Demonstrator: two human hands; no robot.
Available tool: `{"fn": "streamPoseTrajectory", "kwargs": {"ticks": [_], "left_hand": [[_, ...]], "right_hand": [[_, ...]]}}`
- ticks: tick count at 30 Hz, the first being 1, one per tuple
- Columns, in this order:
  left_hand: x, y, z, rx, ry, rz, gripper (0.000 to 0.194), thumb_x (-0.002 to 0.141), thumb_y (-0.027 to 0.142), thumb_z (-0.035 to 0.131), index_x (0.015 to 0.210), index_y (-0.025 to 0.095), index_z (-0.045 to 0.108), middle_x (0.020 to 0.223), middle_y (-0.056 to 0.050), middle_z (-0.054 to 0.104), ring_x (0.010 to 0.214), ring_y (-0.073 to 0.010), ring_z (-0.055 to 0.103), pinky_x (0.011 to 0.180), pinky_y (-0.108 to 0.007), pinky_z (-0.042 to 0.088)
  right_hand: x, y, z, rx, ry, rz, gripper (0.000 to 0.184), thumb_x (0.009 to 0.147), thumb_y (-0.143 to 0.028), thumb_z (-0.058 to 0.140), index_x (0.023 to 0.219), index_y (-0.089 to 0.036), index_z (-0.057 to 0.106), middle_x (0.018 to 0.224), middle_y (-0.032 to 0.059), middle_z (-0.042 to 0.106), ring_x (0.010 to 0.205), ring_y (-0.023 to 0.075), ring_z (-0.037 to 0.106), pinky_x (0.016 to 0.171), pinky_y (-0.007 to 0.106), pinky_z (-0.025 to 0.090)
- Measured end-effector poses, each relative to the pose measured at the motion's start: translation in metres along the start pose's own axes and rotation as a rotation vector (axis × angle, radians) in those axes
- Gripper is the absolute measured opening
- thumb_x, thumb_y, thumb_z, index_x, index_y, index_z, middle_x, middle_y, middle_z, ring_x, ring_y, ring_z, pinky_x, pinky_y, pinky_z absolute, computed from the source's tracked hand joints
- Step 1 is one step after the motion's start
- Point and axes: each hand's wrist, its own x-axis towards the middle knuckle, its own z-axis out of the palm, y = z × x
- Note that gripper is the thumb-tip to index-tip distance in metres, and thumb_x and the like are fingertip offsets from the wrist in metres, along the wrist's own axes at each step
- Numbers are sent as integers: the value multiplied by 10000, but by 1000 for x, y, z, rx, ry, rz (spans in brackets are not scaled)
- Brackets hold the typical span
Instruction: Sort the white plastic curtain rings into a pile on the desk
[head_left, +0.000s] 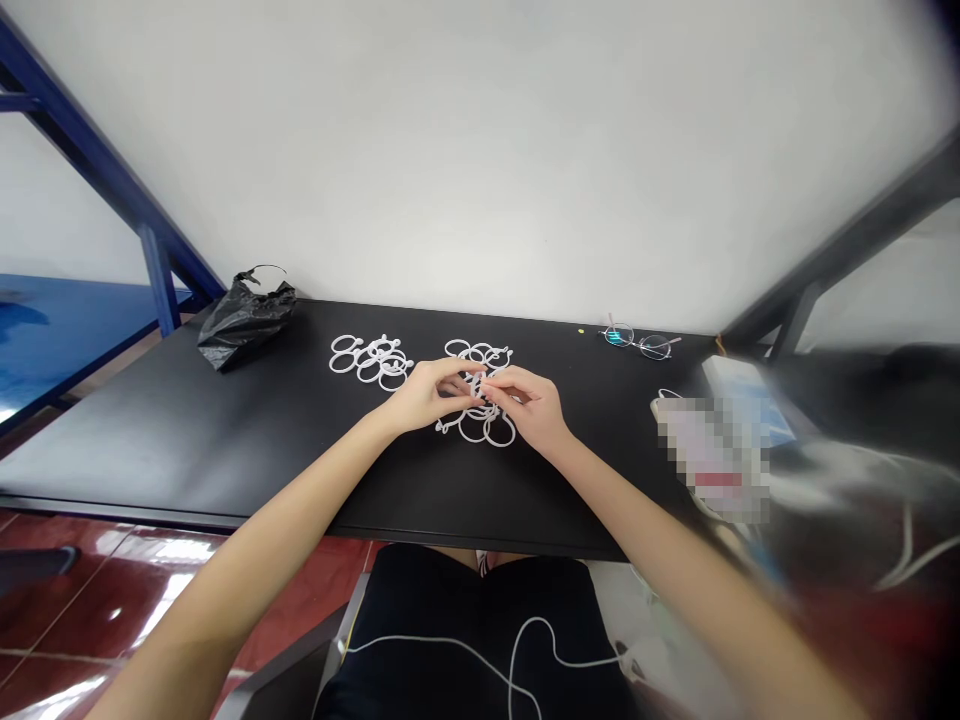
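Over the middle of the black table, my left hand (424, 395) and my right hand (536, 405) meet fingertip to fingertip. Between them is a white curtain ring (477, 384), partly covered by the fingers, and both hands pinch it. Under and around the fingertips lies a loose pile of white curtain rings (499, 430), each a thin hoop with a small eyelet. A second cluster of curtain rings (367, 366) rests to the left of my left hand. The small parts right at my fingertips are too fine to make out.
A crumpled black plastic bag (247, 318) sits at the table's back left. Eyeglasses (637, 340) lie at the back right. A blurred-out phone-like object (709, 455) and a white and blue box (750, 400) are on the right. A white cable (450, 640) crosses my lap.
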Motion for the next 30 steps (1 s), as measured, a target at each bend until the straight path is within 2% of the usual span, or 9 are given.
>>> {"fn": "streamPoseTrajectory", "kwargs": {"ticks": [12,16,19,21,26,30], "left_hand": [[1,5,3,-30,1,-57,481,754,342,754,1165,124,636,980,-83,723,793,-183,718,759,-319,620],[2,3,0,49,10,8,463,781,368,727,1174,142,634,1070,-98,698,828,-172,694,822,-346,593],[3,3,-10,274,84,80,429,794,393,715,1153,168,646,1042,-84,689,893,-185,656,869,-358,547],[3,3,-20,502,171,58,400,822,412,679,1145,179,647,980,-76,680,896,-203,629,869,-376,516],[-3,1,-42,1048,386,-237,369,863,445,575,1075,160,674,987,-156,650,1014,-355,560,906,-510,402],[-8,-7,-54,1197,398,-349,365,841,470,575,1018,170,682,973,-169,654,1010,-385,541,891,-519,371]], "right_hand": [[0,-5,8,36,104,10,168,821,-420,693,818,-262,749,846,37,639,796,180,643,704,339,583],[-1,-3,8,28,104,52,235,843,-435,658,970,-257,746,877,41,657,792,170,638,658,303,571],[-1,-1,8,36,121,100,309,862,-456,625,1068,-245,717,902,49,673,780,167,645,616,282,560],[-2,-2,7,48,144,121,316,867,-463,616,1060,-232,713,880,48,683,747,162,644,594,276,554],[0,-5,5,71,185,132,303,867,-462,611,1022,-221,709,851,42,700,711,152,648,577,270,550],[-1,-5,5,43,172,143,307,865,-472,611,1003,-215,707,858,45,694,704,149,643,570,266,538]]}}
